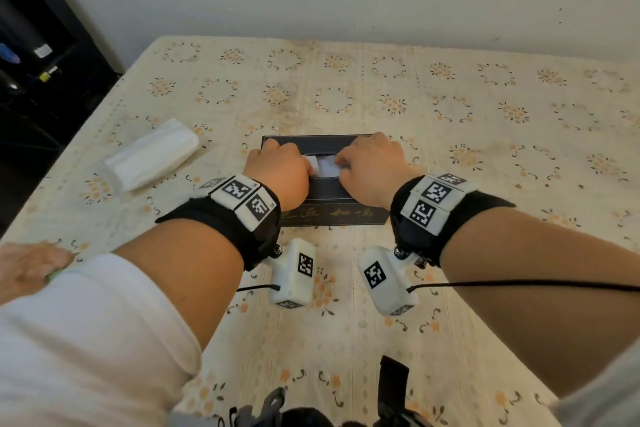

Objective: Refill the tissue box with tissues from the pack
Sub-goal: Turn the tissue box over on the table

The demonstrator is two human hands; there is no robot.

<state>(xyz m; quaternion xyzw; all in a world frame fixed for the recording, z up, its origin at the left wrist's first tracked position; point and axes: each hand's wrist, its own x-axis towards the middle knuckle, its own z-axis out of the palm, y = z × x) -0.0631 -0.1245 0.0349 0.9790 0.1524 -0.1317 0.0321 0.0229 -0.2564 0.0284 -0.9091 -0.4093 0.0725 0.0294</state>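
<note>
Down at the bottom edge, I see dark straps and gear [391, 388] cut off by the frame, too partial for me to identify. At the lower left, another person's hand [29, 267] rests on the tablecloth [485, 135], blurred and half out of view. Each of my wrists carries a black band with square black-and-white coded tags, and a white tagged module hangs under each, trailing a thin black cable.

Past those, the tissue box [332, 208] sits at the middle of the table: dark, leather-look, with pale stitching along the edges. Gold characters run across its near face, but I cannot read them. My left hand [280, 166] and right hand [372, 166] both sit on top of the box, fingers curled down at the oval slot, each pinching the white tissues [323, 165] that show between them. My knuckles hide most of the opening, so how far the tissues sit inside is unclear.

Further left, apart from the box, the tissue pack [152, 156] lies on the floral cloth, white and slightly crumpled. Dark furniture stands blurred at the far left.
</note>
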